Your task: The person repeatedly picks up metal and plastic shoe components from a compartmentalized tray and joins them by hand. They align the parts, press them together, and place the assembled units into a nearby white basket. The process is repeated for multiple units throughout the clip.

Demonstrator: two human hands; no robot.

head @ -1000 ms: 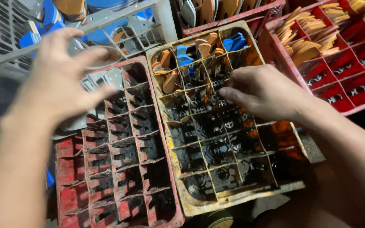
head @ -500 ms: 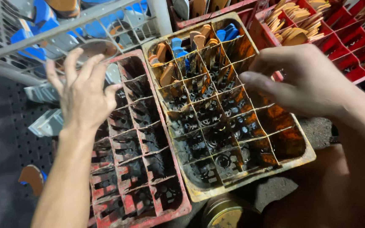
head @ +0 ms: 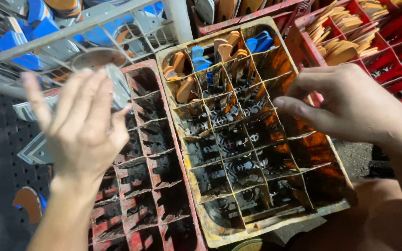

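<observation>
Off to the far side of the left hand [head: 82,135], a grey wire basket [head: 70,28] holds blue and orange flat pieces, and a few grey flat parts lie on the dark perforated mat [head: 1,153] below it. The left hand is raised with its fingers [head: 96,100] spread and released; a thin grey piece [head: 117,86] shows just behind the fingertips, blurred, and I cannot tell whether it is pinched or only behind them. Under that hand sits a red divided crate [head: 150,186], its grimy cells dark inside. Just beside it, between the two hands, stands a yellow divided crate [head: 252,153], stained orange and black, with orange and blue flat pieces [head: 210,56] upright in the cells at its far end. The right hand [head: 350,102] hovers over the yellow crate's right edge, fingers [head: 298,109] curled and loosely closed, nothing visible in them. Beyond that hand, red crates [head: 396,51] carry stacks of tan pieces [head: 340,32]
</observation>
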